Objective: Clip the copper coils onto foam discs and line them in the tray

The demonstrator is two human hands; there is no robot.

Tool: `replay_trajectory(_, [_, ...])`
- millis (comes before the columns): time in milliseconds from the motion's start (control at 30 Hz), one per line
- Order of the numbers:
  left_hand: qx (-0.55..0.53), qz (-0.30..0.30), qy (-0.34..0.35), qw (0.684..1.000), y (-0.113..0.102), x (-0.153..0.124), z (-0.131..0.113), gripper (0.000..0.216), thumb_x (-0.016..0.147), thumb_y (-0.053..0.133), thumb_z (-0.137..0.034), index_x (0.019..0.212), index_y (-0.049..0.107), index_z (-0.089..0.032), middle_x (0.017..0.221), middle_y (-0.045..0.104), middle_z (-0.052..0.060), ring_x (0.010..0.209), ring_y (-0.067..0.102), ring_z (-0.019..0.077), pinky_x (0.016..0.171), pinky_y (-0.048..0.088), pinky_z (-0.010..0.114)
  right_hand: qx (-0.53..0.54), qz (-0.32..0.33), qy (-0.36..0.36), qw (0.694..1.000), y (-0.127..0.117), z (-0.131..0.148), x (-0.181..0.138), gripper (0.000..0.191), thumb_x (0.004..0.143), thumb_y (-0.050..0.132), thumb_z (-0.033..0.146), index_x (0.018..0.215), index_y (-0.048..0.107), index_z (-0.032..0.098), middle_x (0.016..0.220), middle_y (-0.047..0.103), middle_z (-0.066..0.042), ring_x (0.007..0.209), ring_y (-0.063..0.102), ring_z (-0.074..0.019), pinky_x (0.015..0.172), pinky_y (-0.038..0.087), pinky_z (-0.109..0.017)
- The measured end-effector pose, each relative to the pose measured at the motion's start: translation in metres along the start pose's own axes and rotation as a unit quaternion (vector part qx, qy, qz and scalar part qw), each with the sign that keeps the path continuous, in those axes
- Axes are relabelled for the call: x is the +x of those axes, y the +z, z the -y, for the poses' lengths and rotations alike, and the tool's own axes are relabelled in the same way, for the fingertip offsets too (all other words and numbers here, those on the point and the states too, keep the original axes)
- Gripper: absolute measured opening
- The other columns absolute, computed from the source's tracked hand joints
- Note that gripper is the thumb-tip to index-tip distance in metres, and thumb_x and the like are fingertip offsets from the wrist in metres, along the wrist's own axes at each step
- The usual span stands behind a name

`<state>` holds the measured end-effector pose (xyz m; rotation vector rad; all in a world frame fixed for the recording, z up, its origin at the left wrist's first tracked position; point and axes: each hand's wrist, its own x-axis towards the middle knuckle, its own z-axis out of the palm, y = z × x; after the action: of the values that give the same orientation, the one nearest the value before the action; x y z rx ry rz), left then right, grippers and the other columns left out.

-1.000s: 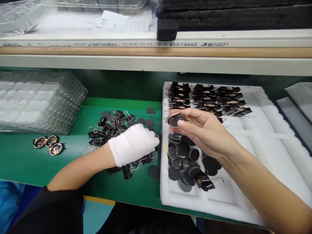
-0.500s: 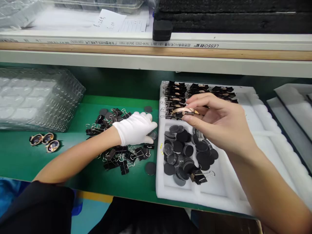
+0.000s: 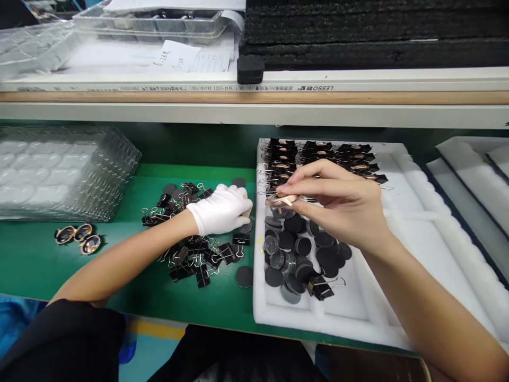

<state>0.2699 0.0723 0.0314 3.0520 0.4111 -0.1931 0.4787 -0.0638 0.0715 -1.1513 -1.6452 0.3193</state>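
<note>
One gold-rimmed oval piece (image 3: 281,200) is in the right hand (image 3: 348,207), pinched between the thumb and the fingers. It is up over the left side of the white foam tray (image 3: 260,297), just in front of the rows of black binder clips (image 3: 282,157) with gold bits showing in them. It is seen almost edge-on, so it looks thin. Its long way runs from side to side: the right end is in the pinch, and the left end pokes out past the fingertips, toward the left hand (image 3: 219,211). The right hand is nearer, as it has the piece; the left hand is a little way off, past the side of the tray.

The left hand wears a white glove. Its fingers curl down at the edge of a messy pile of loose binder clips (image 3: 202,276) on the green table (image 3: 137,289). I cannot tell if it has hold of anything, because the glove hides it. One black disc (image 3: 244,277) lies near the pile. More round discs (image 3: 287,241) are heaped in the tray, with one lone clip (image 3: 321,287) beside them. Far to the left, three more gold-rimmed pieces (image 3: 83,232) lie close together
</note>
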Motion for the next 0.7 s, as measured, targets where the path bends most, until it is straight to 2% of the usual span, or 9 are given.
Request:
replay_trajectory(100, [-0.159, -0.074, -0.031, 0.984, -0.022, -0.014, 0.004, 0.016, 0.095, 0.059, -0.030, 0.088, 0.067, -0.018, 0.100, 0.071, 0.005, 0.088, 0.069, 0.0199, 0.081, 0.050, 0.035, 0.003, 0.017, -0.005, 1.000, -0.001, -0.002, 0.000, 0.028, 0.088, 0.078, 0.016, 0.106, 0.083, 0.037, 0.104, 0.072, -0.004, 0.089, 0.073, -0.0207, 0.082, 0.066, -0.039])
replay_trajectory(167, [-0.279, -0.146, -0.064, 0.947, -0.037, -0.025, 0.001, 0.014, 0.093, 0.063, -0.030, 0.084, 0.065, -0.018, 0.099, 0.075, 0.002, 0.089, 0.071, 0.0164, 0.083, 0.053, 0.031, 0.018, 0.036, -0.020, 0.999, 0.001, -0.003, 0.001, 0.028, 0.089, 0.077, 0.016, 0.107, 0.083, 0.037, 0.106, 0.072, -0.004, 0.090, 0.075, -0.0212, 0.085, 0.068, -0.040])
replay_trajectory(233, [-0.349, -0.214, -0.090, 0.908, -0.048, -0.035, -0.005, 0.014, 0.090, 0.067, -0.029, 0.082, 0.064, -0.018, 0.094, 0.076, 0.001, 0.085, 0.072, 0.0146, 0.080, 0.056, 0.028, 0.040, 0.050, -0.043, 0.997, 0.005, -0.003, 0.000, 0.031, 0.090, 0.075, 0.013, 0.111, 0.082, 0.036, 0.108, 0.070, -0.004, 0.092, 0.076, -0.0211, 0.085, 0.070, -0.040])
replay_trajectory(333, [-0.354, -0.292, -0.087, 0.884, -0.053, -0.044, -0.017, 0.011, 0.088, 0.070, -0.026, 0.083, 0.062, -0.019, 0.084, 0.075, -0.001, 0.076, 0.071, 0.0125, 0.071, 0.057, 0.025, 0.055, 0.047, -0.088, 0.993, 0.014, -0.003, -0.003, 0.041, 0.090, 0.074, 0.007, 0.118, 0.079, 0.037, 0.109, 0.067, -0.004, 0.095, 0.077, -0.0216, 0.081, 0.072, -0.038])
replay_trajectory(433, [-0.285, -0.361, -0.038, 0.887, -0.048, -0.047, -0.026, 0.011, 0.091, 0.069, -0.020, 0.101, 0.064, -0.020, 0.089, 0.077, -0.001, 0.081, 0.075, 0.0128, 0.077, 0.059, 0.026, 0.033, 0.046, -0.121, 0.991, 0.022, -0.002, -0.008, 0.052, 0.088, 0.074, 0.002, 0.125, 0.075, 0.038, 0.118, 0.065, -0.004, 0.101, 0.077, -0.0241, 0.082, 0.072, -0.039])
replay_trajectory(567, [-0.230, -0.355, 0.019, 0.906, -0.045, -0.046, -0.030, 0.041, 0.099, 0.058, -0.015, 0.139, 0.050, -0.021, 0.091, 0.080, -0.002, 0.090, 0.077, 0.0137, 0.093, 0.058, 0.031, 0.008, 0.024, -0.135, 0.990, 0.028, 0.001, -0.011, 0.057, 0.086, 0.076, 0.001, 0.129, 0.073, 0.038, 0.130, 0.064, -0.004, 0.102, 0.078, -0.0247, 0.080, 0.073, -0.038])
replay_trajectory(700, [-0.203, -0.323, 0.040, 0.923, -0.049, -0.049, -0.028, 0.047, 0.103, 0.054, -0.017, 0.148, 0.041, -0.024, 0.098, 0.081, -0.002, 0.095, 0.077, 0.0152, 0.088, 0.057, 0.030, -0.017, 0.039, -0.156, 0.987, 0.024, 0.000, -0.010, 0.057, 0.087, 0.072, -0.003, 0.129, 0.073, 0.036, 0.136, 0.068, -0.005, 0.107, 0.077, -0.0258, 0.085, 0.072, -0.040])
